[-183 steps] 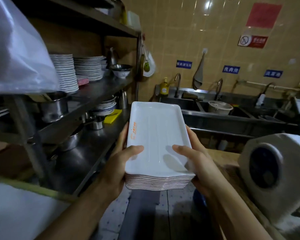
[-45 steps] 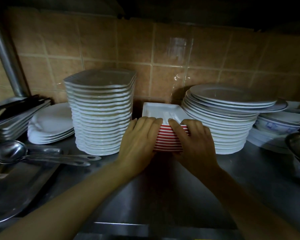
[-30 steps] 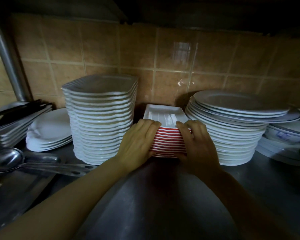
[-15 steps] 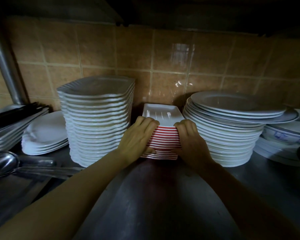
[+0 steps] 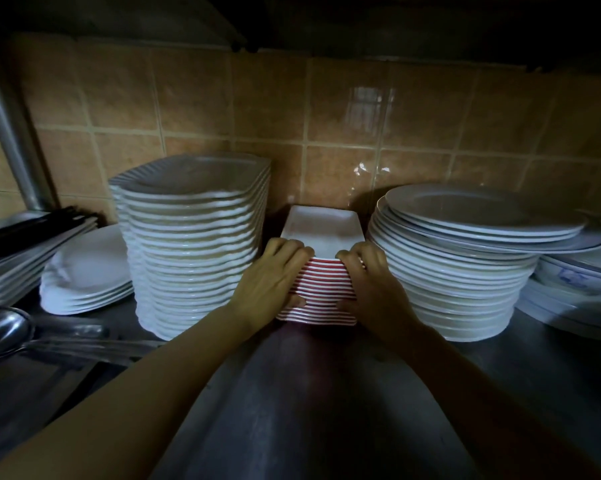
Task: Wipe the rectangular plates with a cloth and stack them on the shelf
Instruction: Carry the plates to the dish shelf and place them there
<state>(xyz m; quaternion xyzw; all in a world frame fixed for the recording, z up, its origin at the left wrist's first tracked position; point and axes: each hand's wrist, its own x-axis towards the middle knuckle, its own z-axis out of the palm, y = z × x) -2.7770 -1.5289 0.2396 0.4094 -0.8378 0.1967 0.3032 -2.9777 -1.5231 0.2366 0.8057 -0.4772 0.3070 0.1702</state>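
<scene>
Both hands, left (image 5: pixel 269 282) and right (image 5: pixel 373 285), grip the near end of the red-edged rectangular plate stack (image 5: pixel 321 233) resting on the steel shelf (image 5: pixel 327 393) between taller white plate stacks

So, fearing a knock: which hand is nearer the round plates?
Right hand, close beside the round plates. Left hand grips the rectangular stack's far side.

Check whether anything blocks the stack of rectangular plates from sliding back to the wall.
Nothing visible does. The rectangular plates sit on the shelf in the gap between two taller plate stacks, left and right. The space behind them is hidden.
</scene>
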